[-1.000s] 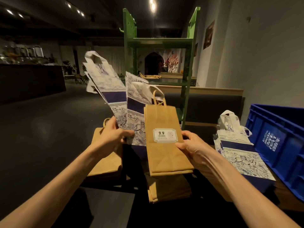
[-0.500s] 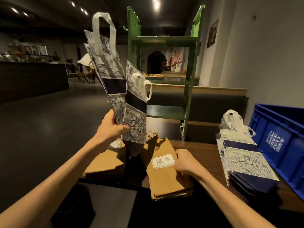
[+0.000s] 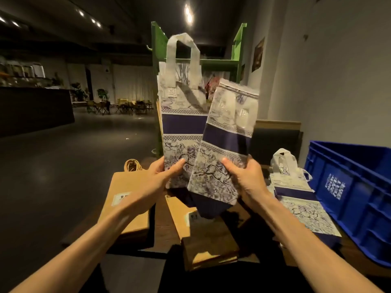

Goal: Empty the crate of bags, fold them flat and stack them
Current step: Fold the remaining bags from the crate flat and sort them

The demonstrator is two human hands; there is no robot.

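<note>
Left hand (image 3: 157, 174) pinches the upright printed bags (image 3: 182, 115) at 12 o'clock; right hand (image 3: 245, 176) grips the front bag (image 3: 224, 149). Pulling it free could fan the rest loose.

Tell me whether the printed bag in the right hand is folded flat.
Folded flat: the printed bag in the right hand shows one thin flat panel, handles lying against it.
</note>
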